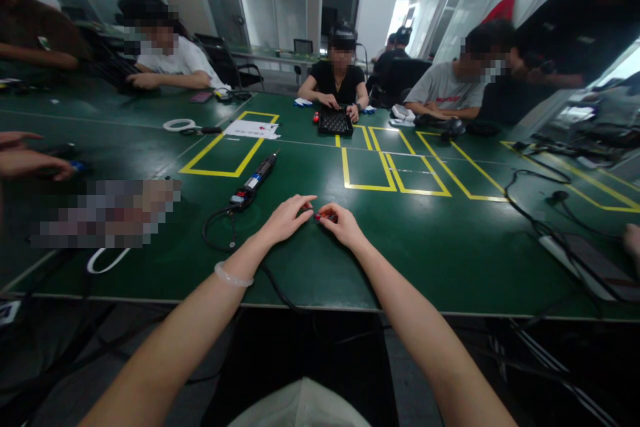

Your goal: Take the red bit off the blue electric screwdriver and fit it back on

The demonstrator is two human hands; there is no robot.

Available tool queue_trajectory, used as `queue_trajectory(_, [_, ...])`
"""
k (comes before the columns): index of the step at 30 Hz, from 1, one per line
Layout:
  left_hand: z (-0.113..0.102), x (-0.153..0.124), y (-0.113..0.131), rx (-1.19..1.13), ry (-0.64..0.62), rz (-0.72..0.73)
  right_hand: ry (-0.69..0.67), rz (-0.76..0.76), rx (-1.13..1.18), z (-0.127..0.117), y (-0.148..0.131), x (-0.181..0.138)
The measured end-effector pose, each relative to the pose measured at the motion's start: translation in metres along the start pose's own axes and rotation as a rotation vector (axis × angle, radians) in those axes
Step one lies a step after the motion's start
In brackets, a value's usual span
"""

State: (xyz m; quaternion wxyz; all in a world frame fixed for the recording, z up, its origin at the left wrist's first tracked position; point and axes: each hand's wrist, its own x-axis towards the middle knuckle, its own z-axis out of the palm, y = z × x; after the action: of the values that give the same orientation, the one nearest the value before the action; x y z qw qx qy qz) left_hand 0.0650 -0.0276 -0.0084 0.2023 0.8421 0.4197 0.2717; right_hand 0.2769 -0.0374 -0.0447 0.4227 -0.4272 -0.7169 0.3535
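My left hand (286, 218) and my right hand (343, 222) meet over the green table (430, 247), fingertips almost touching. Between them sits a small red object (320, 216), pinched by the fingers of my right hand; my left fingers reach toward it and touch its end. What the red piece is I cannot make out. A pale bracelet (233, 275) circles my left wrist. An electric screwdriver (255, 180) with a black cord lies on the table just left of my left hand.
Yellow taped rectangles (395, 173) mark the table ahead. A person opposite handles a black keyboard (335, 121). Other people sit at the left, right and far sides. Cables and a power strip (585, 260) lie at the right; papers (251, 129) at the back left.
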Motion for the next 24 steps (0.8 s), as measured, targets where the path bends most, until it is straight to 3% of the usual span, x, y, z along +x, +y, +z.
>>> queue_trajectory(3, [-0.023,-0.003,-0.012,0.353,0.177,-0.074,0.012,0.022,-0.019,0.000,0.000,0.000])
queue_trajectory(6, [-0.049,-0.010,-0.030,0.578,0.313,-0.286,0.005,0.037,-0.031,-0.001,-0.001,0.000])
queue_trajectory(8, [-0.064,-0.016,-0.043,0.629,0.297,-0.458,-0.005,0.040,-0.034,-0.001,-0.002,0.000])
queue_trajectory(11, [-0.076,-0.024,-0.060,0.556,0.136,-0.656,-0.021,0.027,-0.033,-0.002,-0.002,-0.001])
queue_trajectory(13, [-0.079,-0.027,-0.067,0.505,0.084,-0.680,-0.022,0.006,-0.043,-0.002,-0.003,-0.001])
queue_trajectory(17, [-0.076,-0.025,-0.065,0.514,0.101,-0.632,-0.012,-0.011,-0.072,-0.002,-0.004,-0.001])
queue_trajectory(24, [-0.051,-0.013,-0.029,0.611,0.022,-0.558,-0.006,-0.009,0.025,0.003,-0.012,-0.002])
